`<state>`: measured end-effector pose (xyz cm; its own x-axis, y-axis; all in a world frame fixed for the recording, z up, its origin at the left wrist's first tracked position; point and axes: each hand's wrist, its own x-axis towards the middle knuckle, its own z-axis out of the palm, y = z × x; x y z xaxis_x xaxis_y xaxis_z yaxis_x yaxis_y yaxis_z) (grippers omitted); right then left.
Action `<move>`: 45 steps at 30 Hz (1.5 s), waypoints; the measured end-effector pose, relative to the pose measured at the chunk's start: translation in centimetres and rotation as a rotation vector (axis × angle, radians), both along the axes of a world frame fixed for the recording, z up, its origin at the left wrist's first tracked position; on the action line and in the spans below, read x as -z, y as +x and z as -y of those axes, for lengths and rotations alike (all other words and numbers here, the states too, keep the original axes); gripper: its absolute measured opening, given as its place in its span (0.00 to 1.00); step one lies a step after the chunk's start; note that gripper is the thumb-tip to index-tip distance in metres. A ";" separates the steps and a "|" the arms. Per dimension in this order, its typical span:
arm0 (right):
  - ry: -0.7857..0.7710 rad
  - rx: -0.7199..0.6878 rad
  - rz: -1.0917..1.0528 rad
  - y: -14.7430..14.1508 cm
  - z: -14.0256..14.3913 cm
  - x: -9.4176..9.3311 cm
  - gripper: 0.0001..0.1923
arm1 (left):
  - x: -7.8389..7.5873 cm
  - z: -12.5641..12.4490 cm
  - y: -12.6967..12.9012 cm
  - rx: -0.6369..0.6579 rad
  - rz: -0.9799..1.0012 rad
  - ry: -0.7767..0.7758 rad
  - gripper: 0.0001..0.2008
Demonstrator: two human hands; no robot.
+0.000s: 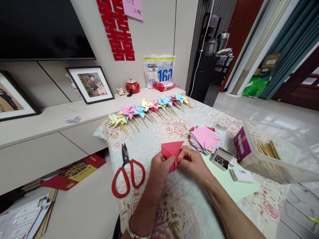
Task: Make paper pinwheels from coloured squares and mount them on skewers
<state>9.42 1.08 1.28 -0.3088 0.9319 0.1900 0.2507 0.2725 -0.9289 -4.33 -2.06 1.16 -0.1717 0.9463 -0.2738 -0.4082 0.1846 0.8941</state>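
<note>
A red sheet of paper (171, 148), partly folded, is held between both hands above the flowered tablecloth. My left hand (160, 167) pinches its lower left side with the thumb on top. At its right edge my right hand (193, 162) grips the paper with closed fingertips. Scissors (128, 176) with red handles lie to the left of my left hand. Beyond my right hand sits a stack of cut paper squares (205, 137), a pink one on top. A small box of metal pins (221, 159) stands open nearby.
Several finished paper pinwheels (139, 111) on sticks lie along the table's far side. At right stands a clear plastic tub (264, 166) holding wooden sticks (267, 149). A green sheet (239, 187), a white box (241, 176) and a round clear container (223, 122) are also on the table.
</note>
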 end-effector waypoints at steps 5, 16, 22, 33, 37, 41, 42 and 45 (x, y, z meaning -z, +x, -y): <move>0.012 -0.008 0.017 -0.1 0.0 -0.1 0.05 | -0.2 0.2 0.0 -0.001 -0.049 0.003 0.14; -0.131 0.158 -0.237 1.5 -0.7 -1.0 0.14 | 0.1 -0.1 -0.4 0.075 -0.047 -0.045 0.12; -0.295 -0.005 -0.351 2.1 -0.9 -1.3 0.37 | -1.1 0.5 -0.9 0.255 -0.140 -0.025 0.07; -0.226 -0.125 -0.022 1.8 -0.3 -1.5 0.38 | -2.4 -0.9 -2.6 0.539 -0.593 0.003 0.05; -0.138 -0.122 0.041 1.7 -0.3 -1.4 0.38 | -2.4 -1.2 -2.7 0.603 -0.627 -0.002 0.03; -0.114 -0.136 0.076 1.8 -0.3 -1.5 0.39 | -2.3 -1.6 -2.8 0.634 -0.645 -0.007 0.02; -0.106 -0.142 0.087 1.8 -0.2 -1.5 0.39 | -2.3 -1.7 -2.8 0.632 -0.643 -0.008 0.02; -0.088 -0.151 0.120 1.8 -0.1 -1.7 0.39 | -2.1 -2.0 -2.8 0.616 -0.637 -0.008 0.03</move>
